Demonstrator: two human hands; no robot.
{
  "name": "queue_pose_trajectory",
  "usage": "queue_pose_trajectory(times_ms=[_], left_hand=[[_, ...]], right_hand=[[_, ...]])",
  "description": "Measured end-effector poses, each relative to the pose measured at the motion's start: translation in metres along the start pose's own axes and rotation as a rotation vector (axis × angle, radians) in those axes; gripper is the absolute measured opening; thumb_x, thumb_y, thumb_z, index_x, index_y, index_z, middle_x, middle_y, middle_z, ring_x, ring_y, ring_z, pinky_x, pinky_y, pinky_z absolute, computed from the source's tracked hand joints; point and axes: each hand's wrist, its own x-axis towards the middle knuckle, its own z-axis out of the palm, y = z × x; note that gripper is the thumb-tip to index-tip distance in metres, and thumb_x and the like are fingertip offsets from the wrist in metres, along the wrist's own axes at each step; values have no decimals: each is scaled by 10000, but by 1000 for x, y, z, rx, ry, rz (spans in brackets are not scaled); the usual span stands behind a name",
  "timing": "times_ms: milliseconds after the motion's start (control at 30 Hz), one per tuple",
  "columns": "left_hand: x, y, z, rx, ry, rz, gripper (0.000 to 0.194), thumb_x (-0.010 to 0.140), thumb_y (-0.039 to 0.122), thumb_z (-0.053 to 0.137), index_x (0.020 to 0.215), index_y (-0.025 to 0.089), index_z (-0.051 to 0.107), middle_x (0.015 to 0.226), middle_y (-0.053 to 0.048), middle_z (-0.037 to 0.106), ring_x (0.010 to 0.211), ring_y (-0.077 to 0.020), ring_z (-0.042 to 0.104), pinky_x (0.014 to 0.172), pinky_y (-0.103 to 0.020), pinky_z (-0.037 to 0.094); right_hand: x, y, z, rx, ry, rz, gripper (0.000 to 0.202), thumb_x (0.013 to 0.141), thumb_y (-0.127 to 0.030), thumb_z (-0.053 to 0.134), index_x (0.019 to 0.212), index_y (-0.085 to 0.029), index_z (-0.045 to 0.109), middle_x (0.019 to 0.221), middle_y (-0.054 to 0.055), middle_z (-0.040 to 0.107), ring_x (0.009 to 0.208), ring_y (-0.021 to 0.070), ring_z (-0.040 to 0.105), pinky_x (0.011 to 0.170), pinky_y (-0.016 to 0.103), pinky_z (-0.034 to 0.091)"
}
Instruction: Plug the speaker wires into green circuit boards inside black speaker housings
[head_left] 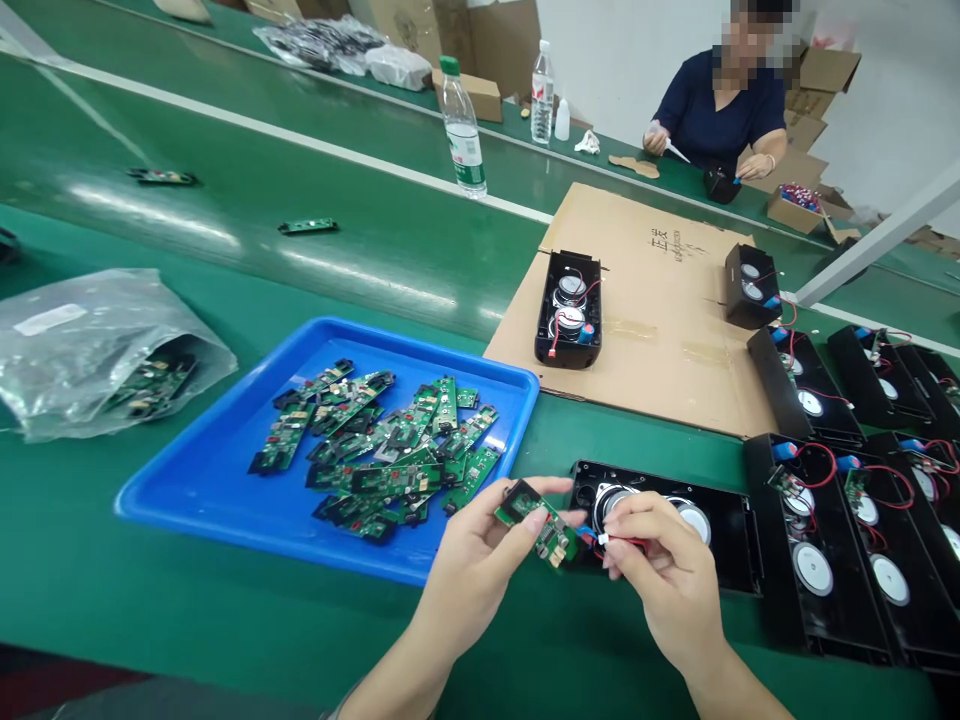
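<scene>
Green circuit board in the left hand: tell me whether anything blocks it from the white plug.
Nothing clearly does. Between the circuit board and the white plug, held in the right hand, a blue part shows; its depth is unclear.

Circuit boards lie in a tray, left of speaker housings.

Pale wall, green worktable, light streaks on glossy green surface, slanting post

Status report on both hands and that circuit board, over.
Left hand: holding green circuit board. Right hand: pinching white connector. Connector and board apart, black speaker housing behind hands. Nothing visibly blocking either.
</scene>
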Motion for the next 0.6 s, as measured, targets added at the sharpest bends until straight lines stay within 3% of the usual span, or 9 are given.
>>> queue_pose_trajectory(times_ms=[100, 233, 367, 600], left_hand=[[1, 3, 1, -21, -79, -97, 165, 701, 312, 693, 776, 165, 682, 761, -51, 734, 571, -188, 674, 566, -279, 561], [-2, 4, 2, 98, -115, -52, 110, 687, 266, 661, 694, 167, 708, 597, -12, 696, 531, -150, 634, 529, -205, 514], [-6, 1, 4, 181, -61, -10, 139, 688, 279, 639, 687, 168, 722, 622, -16, 689, 521, -143, 614, 510, -204, 500], [-10, -4, 14, 253, 71, 50, 183, 698, 347, 626, 659, 177, 683, 618, -9, 661, 549, -163, 613, 527, -238, 522]], right_hand=[[1, -2, 1, -91, -41, -66, 130, 838, -113, 595, 801, -220, 658, 790, 12, 623, 660, 125, 619, 524, 221, 523], [0, -5, 7, -356, -17, -346, 163, 869, -61, 544, 832, -176, 653, 770, 42, 641, 670, 132, 600, 579, 259, 515], [-4, -5, 15, -493, 2, -481, 152, 863, -19, 534, 875, -130, 637, 738, 64, 651, 633, 138, 569, 533, 266, 486], [-10, 2, 17, -539, 80, -538, 161, 838, -9, 572, 943, -117, 632, 728, 65, 652, 644, 154, 622, 538, 279, 516]])
